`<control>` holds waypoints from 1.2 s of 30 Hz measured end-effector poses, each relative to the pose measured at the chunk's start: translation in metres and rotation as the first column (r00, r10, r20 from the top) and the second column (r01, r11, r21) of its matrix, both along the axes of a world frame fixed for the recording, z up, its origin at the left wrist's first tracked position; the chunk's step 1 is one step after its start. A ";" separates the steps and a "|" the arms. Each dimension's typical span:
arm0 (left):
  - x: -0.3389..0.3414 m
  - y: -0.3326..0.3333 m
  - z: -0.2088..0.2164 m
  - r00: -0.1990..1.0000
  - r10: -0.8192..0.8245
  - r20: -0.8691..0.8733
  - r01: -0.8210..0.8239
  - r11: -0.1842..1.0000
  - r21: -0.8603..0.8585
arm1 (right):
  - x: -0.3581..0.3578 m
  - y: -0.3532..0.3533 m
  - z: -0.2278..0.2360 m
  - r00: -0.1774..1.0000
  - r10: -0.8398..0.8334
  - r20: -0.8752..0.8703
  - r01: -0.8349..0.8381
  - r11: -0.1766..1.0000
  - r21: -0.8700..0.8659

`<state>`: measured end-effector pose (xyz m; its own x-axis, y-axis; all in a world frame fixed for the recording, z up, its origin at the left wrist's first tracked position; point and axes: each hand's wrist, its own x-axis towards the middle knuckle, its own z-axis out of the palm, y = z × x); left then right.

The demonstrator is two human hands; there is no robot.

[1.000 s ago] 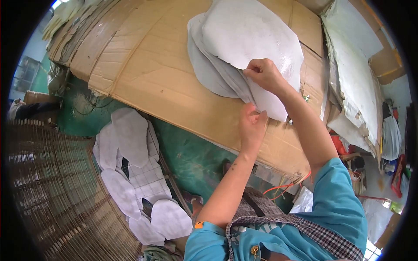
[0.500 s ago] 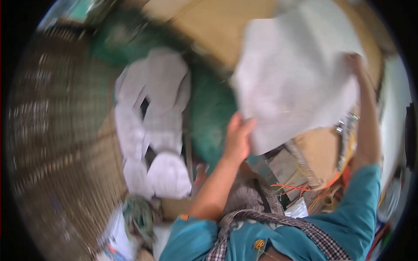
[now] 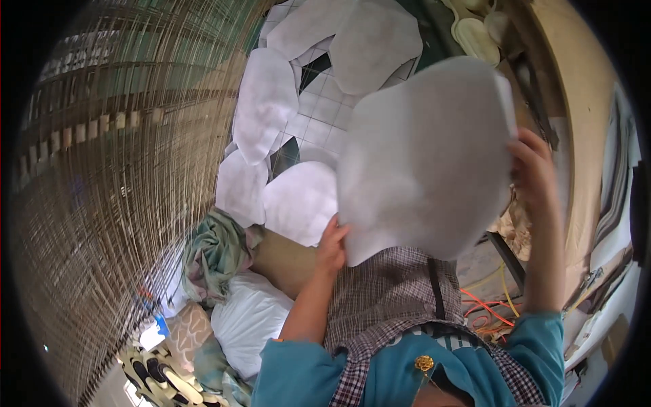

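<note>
Holding item: large white rounded sheet of soft foam-like material [image 3: 424, 159], raised in the air between both hands, its long axis running from lower left to upper right. Left hand [image 3: 332, 245] pinches the lower left edge, fingers curled onto it; right hand [image 3: 534, 169] grasps the right edge, slightly higher. Sheet lies up and right of the left hand, left of the right hand; both touch it. Beyond the left hand: similar white cut pieces [image 3: 298, 200] spread on the tiled floor [image 3: 319, 112]. Below the left hand: white stuffed bag [image 3: 247, 319], crumpled green cloth [image 3: 213, 254]
</note>
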<state>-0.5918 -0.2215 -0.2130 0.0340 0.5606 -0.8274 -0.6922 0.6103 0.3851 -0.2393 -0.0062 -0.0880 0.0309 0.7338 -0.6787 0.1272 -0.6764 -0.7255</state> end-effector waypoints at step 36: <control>-0.265 0.155 0.095 -0.886 0.392 -0.248 0.463 0.711 -0.529 | 0.032 -0.343 -0.480 0.650 0.696 0.306 -0.438 0.671 -0.598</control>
<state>-0.8566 -0.0660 -0.1178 0.2547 0.8948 0.3666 0.8840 -0.0618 -0.4634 -0.2070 -0.3491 -0.5681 0.1204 0.3414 -0.9322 0.8297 -0.5503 -0.0943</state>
